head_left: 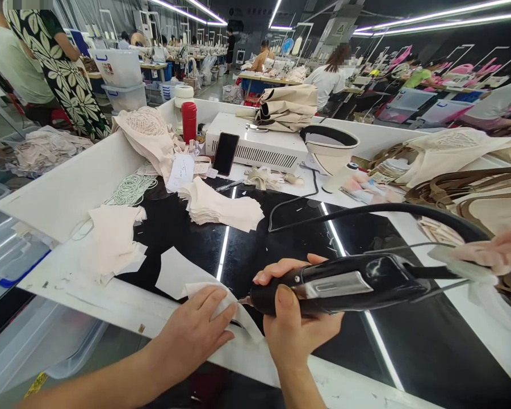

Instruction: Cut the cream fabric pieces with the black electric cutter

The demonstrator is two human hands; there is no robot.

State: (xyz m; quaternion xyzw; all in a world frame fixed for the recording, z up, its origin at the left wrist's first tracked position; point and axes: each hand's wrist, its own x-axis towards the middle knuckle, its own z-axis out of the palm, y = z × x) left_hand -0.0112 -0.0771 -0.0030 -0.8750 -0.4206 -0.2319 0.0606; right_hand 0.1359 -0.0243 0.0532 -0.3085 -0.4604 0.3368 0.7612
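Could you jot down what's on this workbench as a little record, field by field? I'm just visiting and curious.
Place: a workshop hall with rows of work tables and other people in the background
Surface: glossy black worktop with white edges
Left hand: pressed flat on a pale fabric piece
Right hand: gripping a black handheld tool, its tip at the fabric
Tool cable: arcs away to the right
Nearby: stack of cut fabric pieces, phone leaning on a white box, red bottle
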